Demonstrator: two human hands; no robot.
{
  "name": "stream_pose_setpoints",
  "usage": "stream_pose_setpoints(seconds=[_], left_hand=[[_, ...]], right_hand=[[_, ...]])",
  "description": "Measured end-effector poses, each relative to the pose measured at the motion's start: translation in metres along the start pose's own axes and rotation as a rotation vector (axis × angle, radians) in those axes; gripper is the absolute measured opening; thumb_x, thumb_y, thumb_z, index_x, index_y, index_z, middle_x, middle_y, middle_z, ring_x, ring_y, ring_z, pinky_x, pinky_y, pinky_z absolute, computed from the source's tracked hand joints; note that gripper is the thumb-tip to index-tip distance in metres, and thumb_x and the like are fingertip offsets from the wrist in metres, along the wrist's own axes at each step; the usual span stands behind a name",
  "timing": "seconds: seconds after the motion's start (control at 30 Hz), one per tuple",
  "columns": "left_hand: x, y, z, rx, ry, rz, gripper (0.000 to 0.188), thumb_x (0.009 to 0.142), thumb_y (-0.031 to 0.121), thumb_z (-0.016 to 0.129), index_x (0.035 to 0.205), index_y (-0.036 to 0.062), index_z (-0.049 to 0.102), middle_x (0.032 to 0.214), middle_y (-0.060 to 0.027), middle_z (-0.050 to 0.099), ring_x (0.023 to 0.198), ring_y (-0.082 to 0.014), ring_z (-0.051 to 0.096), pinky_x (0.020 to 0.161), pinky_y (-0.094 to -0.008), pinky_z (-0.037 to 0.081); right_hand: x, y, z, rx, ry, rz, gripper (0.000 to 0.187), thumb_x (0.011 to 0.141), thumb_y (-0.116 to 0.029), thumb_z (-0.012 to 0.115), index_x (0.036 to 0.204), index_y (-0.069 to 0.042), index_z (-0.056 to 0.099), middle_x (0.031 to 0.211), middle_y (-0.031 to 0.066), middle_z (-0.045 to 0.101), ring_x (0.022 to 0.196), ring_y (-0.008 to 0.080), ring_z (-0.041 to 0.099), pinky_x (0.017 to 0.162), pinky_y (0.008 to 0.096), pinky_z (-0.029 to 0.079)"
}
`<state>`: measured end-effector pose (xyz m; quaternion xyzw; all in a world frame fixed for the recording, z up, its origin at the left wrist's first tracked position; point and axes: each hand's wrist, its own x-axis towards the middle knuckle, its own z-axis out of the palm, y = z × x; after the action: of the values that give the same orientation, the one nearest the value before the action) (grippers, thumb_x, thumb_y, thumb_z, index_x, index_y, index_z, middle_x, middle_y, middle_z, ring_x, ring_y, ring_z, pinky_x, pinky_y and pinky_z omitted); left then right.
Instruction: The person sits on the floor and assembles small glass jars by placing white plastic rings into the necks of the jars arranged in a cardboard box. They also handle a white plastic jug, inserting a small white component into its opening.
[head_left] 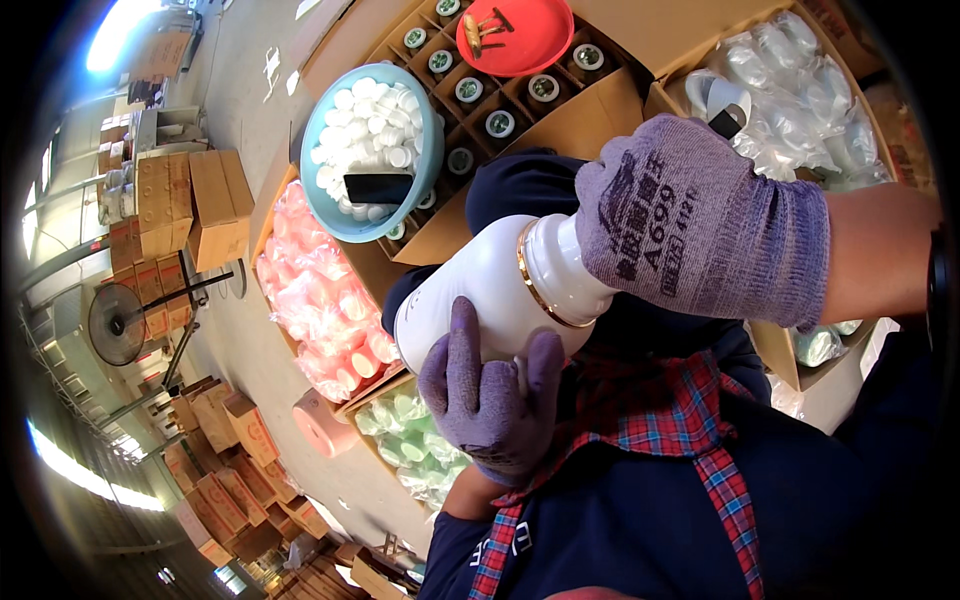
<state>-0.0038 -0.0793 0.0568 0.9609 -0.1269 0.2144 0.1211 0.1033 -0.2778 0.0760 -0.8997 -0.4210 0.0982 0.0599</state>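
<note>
A glossy white bottle (470,285) with a gold ring at its shoulder lies tilted across my lap, its neck to the upper right. My left hand (490,400), in a purple-grey knit glove, holds the body from the near side, with one finger stretched along it. My right hand (680,215), in a matching glove, is closed at the mouth, hiding the opening. A black-ended piece (728,121) shows at the far side of this fist; I cannot tell whether the hand holds it.
Ahead, a light-blue basin (436,150) of white caps (365,120) holds a black phone-like slab (378,188). A red dish (540,40) rests over a divided carton of bottles (468,89). Bagged pink cups (320,300), bagged green pieces (405,440) and clear-wrapped pieces (780,80) fill nearby cartons.
</note>
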Motion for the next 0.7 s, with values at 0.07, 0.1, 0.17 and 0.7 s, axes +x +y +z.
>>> stream_pose_setpoints(seconds=[0.07, 0.1, 0.17, 0.7], left_hand=[[0.000, -0.001, 0.000, 0.009, 0.000, 0.008, 0.033, 0.074, 0.018, 0.077, 0.061, -0.0013, 0.053, 0.113, -0.0282, 0.063, 0.086, -0.0382, 0.058, 0.077, -0.0436, 0.047], [-0.009, -0.005, 0.004, 0.007, -0.001, -0.003, 0.033, 0.074, 0.017, 0.077, 0.061, -0.0014, 0.053, 0.113, -0.0285, 0.063, 0.086, -0.0382, 0.058, 0.077, -0.0436, 0.047], [-0.009, -0.007, 0.005, -0.005, -0.004, -0.005, 0.033, 0.073, 0.017, 0.078, 0.061, -0.0013, 0.053, 0.113, -0.0282, 0.063, 0.086, -0.0379, 0.058, 0.076, -0.0434, 0.047], [-0.004, -0.012, 0.000, -0.048, -0.031, -0.048, 0.032, 0.072, 0.015, 0.079, 0.063, 0.0029, 0.051, 0.114, -0.0229, 0.064, 0.077, -0.0339, 0.058, 0.070, -0.0403, 0.046]], right_hand=[[0.003, 0.002, 0.006, 0.018, -0.046, 0.017, 0.017, 0.069, -0.021, 0.068, 0.074, -0.005, 0.066, 0.077, 0.0077, 0.061, 0.074, 0.0214, 0.063, 0.060, 0.0347, 0.049], [0.006, 0.002, 0.008, 0.020, -0.058, 0.007, 0.017, 0.069, -0.021, 0.068, 0.073, -0.005, 0.066, 0.076, 0.0075, 0.061, 0.074, 0.0212, 0.063, 0.060, 0.0345, 0.049], [0.004, 0.001, -0.005, 0.003, -0.002, -0.047, 0.017, 0.068, -0.022, 0.068, 0.073, -0.005, 0.066, 0.075, 0.0071, 0.061, 0.074, 0.0207, 0.063, 0.059, 0.0341, 0.049], [-0.010, 0.017, 0.014, 0.117, 0.174, -0.075, 0.013, 0.072, -0.013, 0.068, 0.081, -0.004, 0.070, 0.077, 0.0110, 0.069, 0.075, 0.0251, 0.068, 0.065, 0.0344, 0.054]])
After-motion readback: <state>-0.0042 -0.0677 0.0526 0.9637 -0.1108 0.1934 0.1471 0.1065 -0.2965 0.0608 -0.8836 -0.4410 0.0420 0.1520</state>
